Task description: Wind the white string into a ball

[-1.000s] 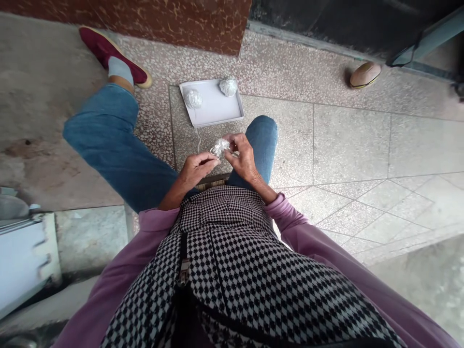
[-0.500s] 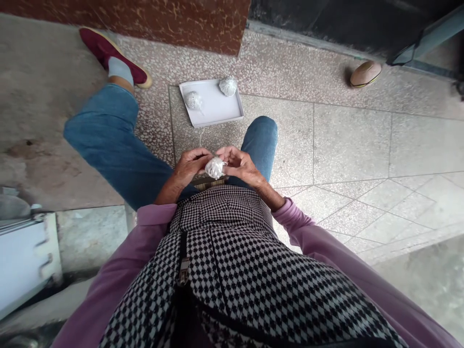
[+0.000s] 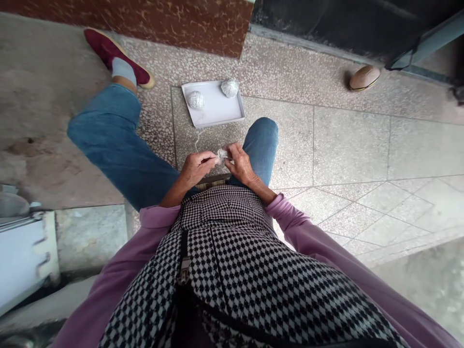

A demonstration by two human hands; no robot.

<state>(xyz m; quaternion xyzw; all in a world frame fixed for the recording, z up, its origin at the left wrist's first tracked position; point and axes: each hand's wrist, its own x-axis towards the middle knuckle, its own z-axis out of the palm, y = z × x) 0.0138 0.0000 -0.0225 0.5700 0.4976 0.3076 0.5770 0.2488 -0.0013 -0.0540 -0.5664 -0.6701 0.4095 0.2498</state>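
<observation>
A small bunched piece of white yarn work [image 3: 222, 153] is between my two hands, above my lap. My right hand [image 3: 240, 163] is closed around its right side. The fingertips of my left hand [image 3: 198, 168] pinch together at its left edge, on white yarn. Whether a thin tool is also in the fingers is too small and blurred to tell. A loose white yarn strand [image 3: 196, 140] runs from the tray down to my left hand. In the shallow white tray [image 3: 217, 115] on the floor lie two balls of white yarn, one at left [image 3: 195, 100] and one at right [image 3: 229, 88].
My blue-jeaned knees flank the work. My left foot wears a dark red shoe [image 3: 116, 58]. A brown marbled block [image 3: 174, 24] stands beyond the tray. A rounded pinkish-tan object [image 3: 364, 78] sits on the speckled floor at upper right. White panels [image 3: 25, 261] stand at lower left.
The white yarn piece has moved slightly away from me and turned, and is now more covered by my right fingers. My left fingers have shifted to a pinch at its edge.
</observation>
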